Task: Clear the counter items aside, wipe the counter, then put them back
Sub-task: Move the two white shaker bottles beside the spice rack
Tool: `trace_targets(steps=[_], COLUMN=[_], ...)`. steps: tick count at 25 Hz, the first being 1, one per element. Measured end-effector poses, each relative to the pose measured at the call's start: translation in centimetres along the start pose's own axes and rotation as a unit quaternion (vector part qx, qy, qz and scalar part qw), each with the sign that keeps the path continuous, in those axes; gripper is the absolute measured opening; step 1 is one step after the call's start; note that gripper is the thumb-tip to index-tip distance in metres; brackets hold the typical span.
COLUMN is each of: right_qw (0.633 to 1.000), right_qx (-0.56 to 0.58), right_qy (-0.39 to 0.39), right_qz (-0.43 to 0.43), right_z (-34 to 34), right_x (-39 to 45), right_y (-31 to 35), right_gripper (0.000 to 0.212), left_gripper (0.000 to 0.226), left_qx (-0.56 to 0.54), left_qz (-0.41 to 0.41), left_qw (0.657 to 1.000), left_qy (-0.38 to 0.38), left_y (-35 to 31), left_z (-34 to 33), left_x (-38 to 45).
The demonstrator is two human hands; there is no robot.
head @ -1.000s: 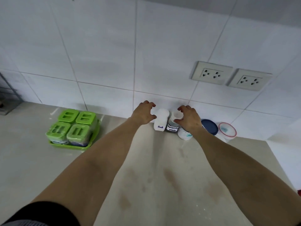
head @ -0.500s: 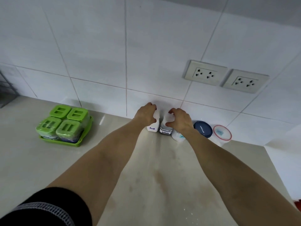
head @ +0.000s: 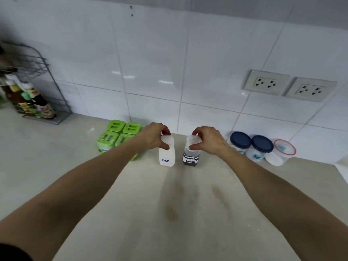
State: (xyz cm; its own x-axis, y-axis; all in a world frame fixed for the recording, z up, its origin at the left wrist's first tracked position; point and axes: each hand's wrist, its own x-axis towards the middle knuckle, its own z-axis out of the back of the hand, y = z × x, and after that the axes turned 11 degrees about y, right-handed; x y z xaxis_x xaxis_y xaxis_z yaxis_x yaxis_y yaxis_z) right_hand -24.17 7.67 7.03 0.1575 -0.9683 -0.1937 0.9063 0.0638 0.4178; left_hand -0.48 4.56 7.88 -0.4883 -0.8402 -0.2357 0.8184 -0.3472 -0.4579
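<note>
My left hand (head: 153, 135) grips the white cap of a white bottle labelled "Salt" (head: 166, 157). My right hand (head: 208, 140) grips the white cap of a bottle of dark seasoning sauce (head: 190, 159). Both bottles are upright over the beige counter (head: 188, 213), side by side and a little out from the tiled wall. I cannot tell whether their bases touch the counter. To the left sits a green tray with several green-lidded jars (head: 116, 135), partly behind my left forearm.
Two blue-lidded jars (head: 251, 145) and a red-rimmed clear container (head: 284, 149) stand at the wall on the right. A wire rack with sauce bottles (head: 28, 98) is at the far left. Two wall sockets (head: 289, 87) sit above. Brown stains mark the counter.
Both hands closed on the two bottle caps and drew the bottles away from the wall toward me. The view shifted left, bringing the wire rack into sight.
</note>
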Motion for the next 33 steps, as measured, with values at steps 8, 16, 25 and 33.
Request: trace_targets(steps=[8, 16, 25, 33], right_qw=[1.0, 0.999, 0.996, 0.993], right_qx=[0.027, -0.011, -0.065, -0.101], right_qy=[-0.002, 0.03, 0.051, 0.05], right_qz=[0.012, -0.007, -0.021, -0.016], right_z=[-5.5, -10.6, -13.1, -13.2], right_x=[2.1, 4.7, 6.3, 6.3], right_y=[14.7, 23.0, 26.0, 26.1], right_gripper=[0.052, 0.052, 0.054, 0.06], left_gripper=[0.053, 0.055, 0.055, 0.058], left_qx=[0.038, 0.066, 0.076, 0.087], left_qz=[-0.005, -0.013, -0.031, -0.043], left_qw=[0.999, 0.997, 0.996, 0.994], left_qy=[0.031, 0.046, 0.034, 0.047], left_y=[12.2, 20.9, 24.2, 24.6], left_z=[4.6, 7.2, 7.0, 6.7], left_x=[-7.2, -9.1, -8.8, -8.9])
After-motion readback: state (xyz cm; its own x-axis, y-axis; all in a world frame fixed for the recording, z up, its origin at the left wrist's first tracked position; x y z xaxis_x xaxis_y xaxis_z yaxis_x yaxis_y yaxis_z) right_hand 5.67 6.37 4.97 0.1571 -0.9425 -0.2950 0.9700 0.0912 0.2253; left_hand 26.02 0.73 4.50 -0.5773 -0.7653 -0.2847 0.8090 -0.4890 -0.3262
